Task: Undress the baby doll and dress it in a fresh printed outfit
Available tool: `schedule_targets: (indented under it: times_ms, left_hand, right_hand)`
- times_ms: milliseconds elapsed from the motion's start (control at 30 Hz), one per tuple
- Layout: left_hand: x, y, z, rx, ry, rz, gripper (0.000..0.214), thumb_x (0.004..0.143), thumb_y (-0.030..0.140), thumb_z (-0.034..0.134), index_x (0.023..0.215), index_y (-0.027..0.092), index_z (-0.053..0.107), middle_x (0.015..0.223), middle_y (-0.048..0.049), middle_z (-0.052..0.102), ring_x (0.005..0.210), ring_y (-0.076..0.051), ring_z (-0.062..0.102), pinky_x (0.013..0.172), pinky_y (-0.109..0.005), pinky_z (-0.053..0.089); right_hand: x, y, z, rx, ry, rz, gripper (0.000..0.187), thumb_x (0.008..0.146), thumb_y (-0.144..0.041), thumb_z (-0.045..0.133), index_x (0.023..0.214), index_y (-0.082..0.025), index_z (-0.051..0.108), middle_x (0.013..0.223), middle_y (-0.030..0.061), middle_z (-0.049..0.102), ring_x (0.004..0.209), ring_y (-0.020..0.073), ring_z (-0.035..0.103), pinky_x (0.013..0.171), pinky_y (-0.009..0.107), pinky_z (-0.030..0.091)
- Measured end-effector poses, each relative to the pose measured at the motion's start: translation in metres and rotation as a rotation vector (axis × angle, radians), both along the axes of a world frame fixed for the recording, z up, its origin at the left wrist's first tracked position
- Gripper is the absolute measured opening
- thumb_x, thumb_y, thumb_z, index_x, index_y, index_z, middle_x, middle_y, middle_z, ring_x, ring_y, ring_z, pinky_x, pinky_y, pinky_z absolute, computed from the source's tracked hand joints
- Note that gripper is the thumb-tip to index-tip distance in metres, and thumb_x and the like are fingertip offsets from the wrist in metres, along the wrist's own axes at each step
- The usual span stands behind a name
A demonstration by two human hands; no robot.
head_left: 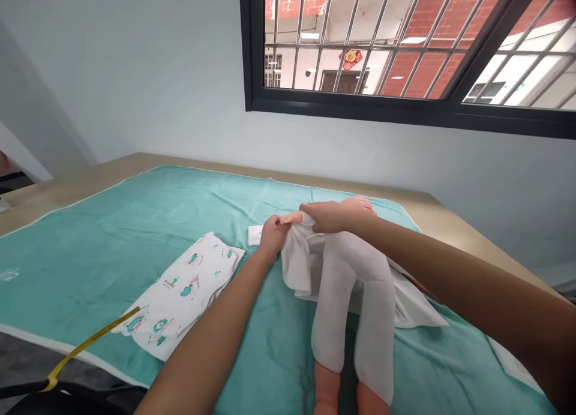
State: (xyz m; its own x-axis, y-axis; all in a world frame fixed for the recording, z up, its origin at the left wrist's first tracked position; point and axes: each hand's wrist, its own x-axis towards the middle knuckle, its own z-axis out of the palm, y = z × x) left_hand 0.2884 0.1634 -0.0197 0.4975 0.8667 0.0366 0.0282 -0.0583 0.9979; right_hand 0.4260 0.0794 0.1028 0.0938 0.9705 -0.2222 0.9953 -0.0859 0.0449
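Teal towel (112,235), barred window (405,49) above; doll (360,295) lies feet toward us; left hand (272,235) pinches its arm (290,218), right hand (328,216) grips its suit (310,265).

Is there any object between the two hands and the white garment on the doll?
Nothing visible does. The right hand grips the white garment at its sleeve; the left hand pinches the hand of the doll there. The patterned cloth lies apart, to the left.

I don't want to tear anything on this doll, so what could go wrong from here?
The left hand pinches the doll's arm while the right hand grips the white top at its sleeve; pulling apart might strain the fabric. The cloth beside the left forearm could get swept aside.
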Motion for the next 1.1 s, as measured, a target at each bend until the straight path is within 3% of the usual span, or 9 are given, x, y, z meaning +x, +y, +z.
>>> schedule_targets:
  times_ms: [100,200,400,567,667,767,933,1100]
  left_hand:
    - [-0.003,0.001,0.004,-0.185,-0.181,-0.022,0.029,0.076,0.043,0.066,0.082,0.021,0.048,0.07,0.0032,0.055,0.06,-0.013,0.054,0.056,-0.024,0.042]
    - [-0.004,0.004,0.009,-0.291,-0.335,-0.019,0.03,0.073,0.039,0.068,0.088,0.021,0.048,0.072,0.0038,0.056,0.061,-0.011,0.055,0.06,-0.024,0.047]
    - [-0.01,0.004,0.022,-0.46,-0.63,-0.127,0.037,0.072,0.028,0.075,0.1,0.022,0.053,0.081,0.0023,0.061,0.071,-0.012,0.061,0.069,-0.025,0.049]
    - [-0.01,-0.007,0.025,-0.481,-0.694,-0.224,0.034,0.074,0.021,0.076,0.101,0.02,0.057,0.089,0.0013,0.063,0.077,-0.011,0.062,0.073,-0.023,0.05]
    - [-0.01,-0.015,0.026,-0.475,-0.698,-0.262,0.035,0.075,0.017,0.076,0.105,0.02,0.058,0.095,0.0011,0.064,0.08,-0.011,0.063,0.075,-0.023,0.05]
    - [-0.01,-0.022,0.027,-0.475,-0.657,-0.274,0.038,0.075,0.014,0.075,0.108,0.02,0.059,0.1,0.0,0.066,0.081,-0.011,0.064,0.077,-0.024,0.051]
    - [-0.005,-0.027,0.022,-0.461,-0.648,-0.272,0.04,0.074,0.011,0.074,0.11,0.02,0.06,0.11,-0.0023,0.066,0.086,-0.012,0.064,0.081,-0.025,0.051]
    - [0.002,-0.028,0.014,-0.471,-0.629,-0.262,0.041,0.073,0.009,0.074,0.11,0.022,0.063,0.111,-0.0006,0.065,0.086,-0.011,0.063,0.072,-0.021,0.049]
  right_hand:
    - [0.003,-0.001,0.007,-0.009,-0.038,-0.051,0.026,0.074,-0.017,0.061,0.097,-0.026,0.052,0.086,0.0059,0.063,0.073,0.0251,0.061,0.06,0.033,0.035]
    - [0.012,-0.002,0.004,-0.032,-0.018,-0.07,0.027,0.073,-0.015,0.062,0.095,-0.028,0.054,0.084,0.0049,0.063,0.073,0.025,0.06,0.061,0.034,0.035]
    - [0.025,0.001,-0.026,0.027,-0.121,0.045,0.028,0.068,-0.008,0.064,0.09,-0.025,0.057,0.089,0.0053,0.064,0.077,0.0241,0.061,0.064,0.033,0.038]
    - [0.017,0.012,-0.052,0.102,-0.178,0.035,0.033,0.068,-0.008,0.07,0.097,-0.02,0.06,0.097,0.0132,0.067,0.092,0.0308,0.063,0.072,0.037,0.042]
    - [0.02,0.014,-0.059,0.123,-0.154,0.037,0.039,0.069,-0.018,0.075,0.106,-0.019,0.06,0.104,0.0153,0.067,0.097,0.0327,0.062,0.075,0.039,0.043]
    - [0.042,0.008,-0.056,0.089,-0.076,0.019,0.045,0.071,-0.038,0.077,0.109,-0.023,0.061,0.106,0.0119,0.067,0.091,0.0292,0.064,0.073,0.037,0.044]
    - [0.091,-0.007,-0.04,0.038,0.063,-0.274,0.057,0.071,-0.072,0.064,0.107,-0.028,0.068,0.092,0.0095,0.069,0.081,0.0297,0.063,0.071,0.039,0.042]
    - [0.088,-0.013,-0.038,0.028,0.054,-0.278,0.064,0.07,-0.08,0.055,0.11,-0.031,0.068,0.104,0.0084,0.069,0.089,0.0318,0.064,0.074,0.039,0.043]
